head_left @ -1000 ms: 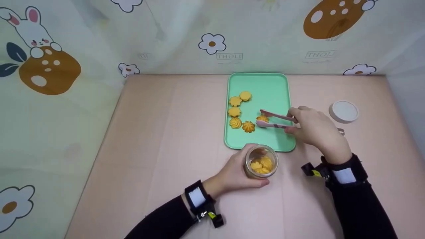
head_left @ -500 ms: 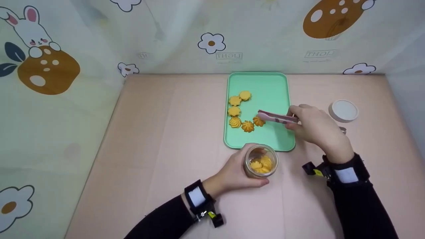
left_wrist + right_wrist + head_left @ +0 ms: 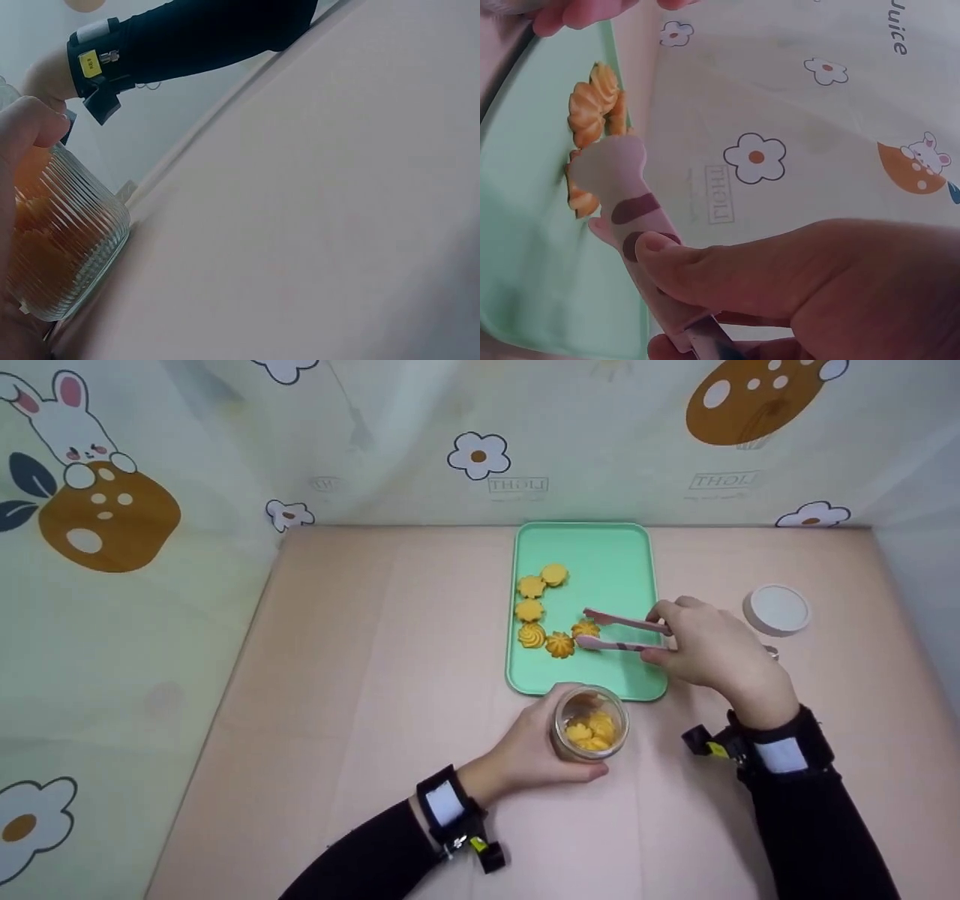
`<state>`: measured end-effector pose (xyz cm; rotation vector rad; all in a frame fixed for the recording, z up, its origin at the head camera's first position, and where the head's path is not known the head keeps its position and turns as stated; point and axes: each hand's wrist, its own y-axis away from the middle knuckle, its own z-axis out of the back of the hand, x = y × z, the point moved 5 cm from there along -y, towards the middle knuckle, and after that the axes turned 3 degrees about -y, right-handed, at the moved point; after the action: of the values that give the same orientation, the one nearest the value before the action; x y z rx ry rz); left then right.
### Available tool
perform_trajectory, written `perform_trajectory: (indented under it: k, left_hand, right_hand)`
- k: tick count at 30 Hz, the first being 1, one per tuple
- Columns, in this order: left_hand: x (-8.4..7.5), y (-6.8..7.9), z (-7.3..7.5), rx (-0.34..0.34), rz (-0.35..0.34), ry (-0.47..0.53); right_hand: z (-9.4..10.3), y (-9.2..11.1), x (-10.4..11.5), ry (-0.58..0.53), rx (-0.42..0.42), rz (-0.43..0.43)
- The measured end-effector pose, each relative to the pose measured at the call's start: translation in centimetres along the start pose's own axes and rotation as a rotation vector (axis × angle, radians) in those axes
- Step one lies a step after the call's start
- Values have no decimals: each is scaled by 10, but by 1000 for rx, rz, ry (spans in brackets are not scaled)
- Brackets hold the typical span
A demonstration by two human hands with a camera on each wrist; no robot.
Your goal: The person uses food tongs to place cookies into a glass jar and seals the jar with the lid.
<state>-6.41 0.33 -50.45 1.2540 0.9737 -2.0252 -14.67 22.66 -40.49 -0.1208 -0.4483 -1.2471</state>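
Observation:
My left hand (image 3: 536, 746) grips a ribbed glass jar (image 3: 71, 232) with several cookies (image 3: 592, 731) in the bottom; its mouth faces up in the head view. Pink tongs (image 3: 626, 645) with darker stripes are pinched between the thumb and fingers of my right hand (image 3: 709, 649). Their two arms stand apart over the green tray (image 3: 600, 547), either side of a piped cookie (image 3: 586, 628). That cookie lies on the tray at the end of a curved row of cookies (image 3: 531, 611) along the left side. In the right wrist view a tong tip partly hides it.
A white round lid (image 3: 778, 610) lies on the table right of the tray. Beyond the table's back edge hangs a printed curtain (image 3: 390, 450). The jar stands close in front of the tray's near edge (image 3: 585, 697).
The tongs' arms were apart around the cookie, came together above it, and are apart again. The cookie shifted slightly left, up to the row. The left hand and jar stay put.

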Motion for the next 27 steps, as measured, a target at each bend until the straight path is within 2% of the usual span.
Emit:
perform_trajectory:
  k: [14,27]
  left_hand:
    - [1,0,1,3,4,12]
    - [-1,0,1,-7,3,-3]
  right_hand:
    - [-4,-3,-1,-19,32,40]
    - [-1,0,-1,-24,25,103]
